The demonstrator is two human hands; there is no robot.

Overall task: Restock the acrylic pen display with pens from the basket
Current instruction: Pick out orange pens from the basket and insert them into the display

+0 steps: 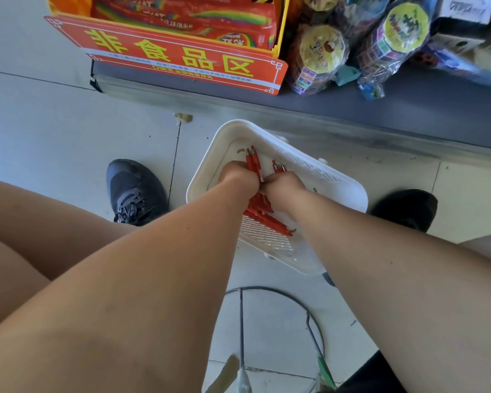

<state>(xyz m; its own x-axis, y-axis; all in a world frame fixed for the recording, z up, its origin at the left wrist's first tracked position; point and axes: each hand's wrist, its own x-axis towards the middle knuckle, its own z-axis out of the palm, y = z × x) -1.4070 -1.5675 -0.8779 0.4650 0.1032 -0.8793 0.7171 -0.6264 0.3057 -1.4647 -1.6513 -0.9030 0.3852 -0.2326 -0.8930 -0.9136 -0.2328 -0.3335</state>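
Note:
A white plastic basket [332, 182] sits on the tiled floor between my feet. Several red pens [270, 222] lie inside it. My left hand [237, 175] grips a bunch of red pens [251, 161] whose clip ends stick up past my fingers. My right hand [282, 187] is curled round a second bunch of red pens [278, 167] right beside it, the two hands touching. The acrylic pen display is not in view.
A grey shelf base [380, 109] runs along the top, carrying an orange sign [176, 55], a yellow box of candy packs and wrapped toy cylinders [323, 52]. My shoes [133, 191] flank the basket. A black cable loop [295, 302] lies on the floor near me.

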